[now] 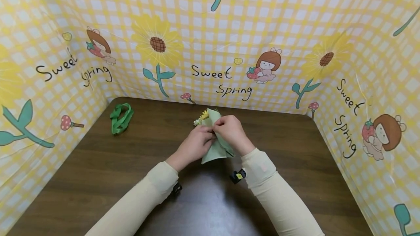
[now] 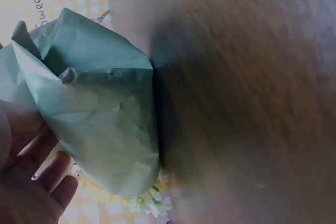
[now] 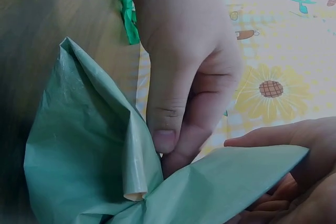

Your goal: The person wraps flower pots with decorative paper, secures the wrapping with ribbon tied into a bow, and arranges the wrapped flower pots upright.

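A pale green sheet of wrapping paper (image 1: 214, 152) is folded into a cone around a small bunch of yellow and white flowers (image 1: 204, 115). My left hand (image 1: 195, 143) grips the paper from the left; in the right wrist view its thumb and forefinger pinch a fold. On the other side, my right hand (image 1: 231, 130) pinches the paper's upper edge between thumb and fingers. The left wrist view has the wrapping paper (image 2: 110, 124) with a flared, creased opening, and white flowers (image 2: 157, 204) poke out below it. Most of the stems are hidden inside the paper.
A loop of green ribbon (image 1: 121, 118) lies at the back left of the dark wooden table (image 1: 98, 177). A yellow checked cloth (image 1: 210, 39) with flower prints stands as walls behind and on both sides. Dark wrist cameras sit under both sleeves.
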Demonstrator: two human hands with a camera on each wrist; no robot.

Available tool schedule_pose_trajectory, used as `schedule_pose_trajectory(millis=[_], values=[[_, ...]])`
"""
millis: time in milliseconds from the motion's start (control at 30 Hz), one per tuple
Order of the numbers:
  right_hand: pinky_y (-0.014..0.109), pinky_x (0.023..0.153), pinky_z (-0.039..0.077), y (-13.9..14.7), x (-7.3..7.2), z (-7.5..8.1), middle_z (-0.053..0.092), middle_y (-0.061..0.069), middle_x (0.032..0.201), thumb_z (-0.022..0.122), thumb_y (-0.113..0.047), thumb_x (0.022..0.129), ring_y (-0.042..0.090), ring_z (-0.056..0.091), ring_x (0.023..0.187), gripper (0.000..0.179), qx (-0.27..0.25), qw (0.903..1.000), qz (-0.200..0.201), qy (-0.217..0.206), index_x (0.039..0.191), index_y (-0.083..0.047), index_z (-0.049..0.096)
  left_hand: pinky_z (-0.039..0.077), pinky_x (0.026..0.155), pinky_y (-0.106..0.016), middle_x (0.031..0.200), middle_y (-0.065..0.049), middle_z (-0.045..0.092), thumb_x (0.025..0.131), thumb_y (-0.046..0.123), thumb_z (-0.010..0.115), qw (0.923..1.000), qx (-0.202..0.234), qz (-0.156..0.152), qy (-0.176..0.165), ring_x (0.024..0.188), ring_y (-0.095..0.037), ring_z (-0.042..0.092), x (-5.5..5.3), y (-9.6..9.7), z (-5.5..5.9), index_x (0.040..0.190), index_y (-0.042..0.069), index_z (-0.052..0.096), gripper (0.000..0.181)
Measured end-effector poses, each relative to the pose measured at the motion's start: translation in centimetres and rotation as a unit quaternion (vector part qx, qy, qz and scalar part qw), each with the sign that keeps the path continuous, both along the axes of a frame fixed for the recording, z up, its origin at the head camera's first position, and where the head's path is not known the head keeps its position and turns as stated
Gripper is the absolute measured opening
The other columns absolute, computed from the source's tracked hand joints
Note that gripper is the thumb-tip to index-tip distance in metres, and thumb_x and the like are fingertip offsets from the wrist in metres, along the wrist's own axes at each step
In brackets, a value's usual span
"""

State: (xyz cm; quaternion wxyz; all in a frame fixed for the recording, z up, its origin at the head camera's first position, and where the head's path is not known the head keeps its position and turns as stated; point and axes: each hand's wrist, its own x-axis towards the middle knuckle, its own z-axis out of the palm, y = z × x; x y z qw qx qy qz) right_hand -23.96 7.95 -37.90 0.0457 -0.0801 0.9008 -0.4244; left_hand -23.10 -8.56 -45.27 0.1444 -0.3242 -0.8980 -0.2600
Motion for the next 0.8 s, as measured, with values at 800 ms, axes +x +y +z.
schedule_pose_trajectory(millis=[800], values=[[0.032,0.062,0.041,0.2,1.8,-1.9,0.057,-0.002,0.07,0.045,-0.053,0.106,0.017,0.052,0.068,0.047,0.08,0.9903,0.091,0.068,0.088,-0.018,0.07,0.051,0.105,-0.043,0.136,-0.017,0.049,0.086,0.006,0.082,0.9394,0.26,0.059,-0.216,0.122,-0.028,0.061,-0.9,-1.2,-1.7,0.139,0.007,0.051,0.061]])
